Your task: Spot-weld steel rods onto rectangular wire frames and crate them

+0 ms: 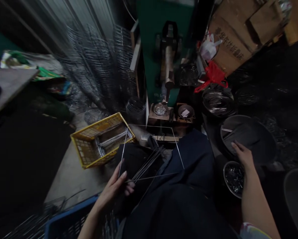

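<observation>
My left hand (pixel 120 182) is closed around a thin wire frame (pixel 153 126), bent into a four-sided shape that stands up over my lap. Several straight wire rods (pixel 149 163) fan out from the same hand across the dark blue cloth (pixel 188 192) on my lap. On the right, my right hand (pixel 242 156) reaches over a wide dark basin (pixel 260 139), its fingers stretched out and slightly bent. Nothing shows in them. Short metal rods (pixel 227 130) lie in the basin just beyond the fingertips.
Ahead stands a green machine (pixel 151 43) with a small dish of metal pieces (pixel 160 109) below it. A yellow crate (pixel 95 162) holding wire rods stands left, a blue crate (pixel 61 219) nearer me. Below the right hand is a bowl of small parts (pixel 234 179). Stacked wire racks (pixel 94 59) stand behind.
</observation>
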A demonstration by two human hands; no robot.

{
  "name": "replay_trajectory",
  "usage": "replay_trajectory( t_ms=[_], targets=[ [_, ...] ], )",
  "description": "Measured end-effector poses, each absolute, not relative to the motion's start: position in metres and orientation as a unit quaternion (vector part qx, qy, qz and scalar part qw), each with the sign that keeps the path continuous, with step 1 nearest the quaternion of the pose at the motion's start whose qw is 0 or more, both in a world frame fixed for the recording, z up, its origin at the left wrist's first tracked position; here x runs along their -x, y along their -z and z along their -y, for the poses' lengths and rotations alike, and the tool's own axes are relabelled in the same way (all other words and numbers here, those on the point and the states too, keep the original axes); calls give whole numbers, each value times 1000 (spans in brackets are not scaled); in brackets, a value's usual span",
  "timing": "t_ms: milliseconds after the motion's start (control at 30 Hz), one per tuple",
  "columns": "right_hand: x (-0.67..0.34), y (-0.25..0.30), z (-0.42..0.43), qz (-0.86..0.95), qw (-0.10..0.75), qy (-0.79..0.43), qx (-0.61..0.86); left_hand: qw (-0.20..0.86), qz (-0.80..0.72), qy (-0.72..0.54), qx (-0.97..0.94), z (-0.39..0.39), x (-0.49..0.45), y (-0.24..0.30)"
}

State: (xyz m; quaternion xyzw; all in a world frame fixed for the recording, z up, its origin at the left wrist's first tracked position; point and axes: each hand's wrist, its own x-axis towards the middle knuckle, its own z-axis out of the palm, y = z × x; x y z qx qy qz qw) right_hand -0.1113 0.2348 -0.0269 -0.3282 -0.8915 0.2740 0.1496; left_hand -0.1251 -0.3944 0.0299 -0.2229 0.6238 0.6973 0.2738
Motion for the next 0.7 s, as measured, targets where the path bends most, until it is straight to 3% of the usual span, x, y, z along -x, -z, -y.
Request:
replay_trajectory(
  t_ms=[167, 433, 700],
  targets=[
    [120, -2, -190, 899, 75, -290, 320, 220, -577, -753, 227, 413, 109, -36],
    [131, -95, -131, 928, 94, -286, 219, 133, -538, -792, 257, 432, 101, -39],
    [97, -155, -30, 945, 62, -312, -81, 158, -535, -808, 191, 374, 122, -48]
  ],
)
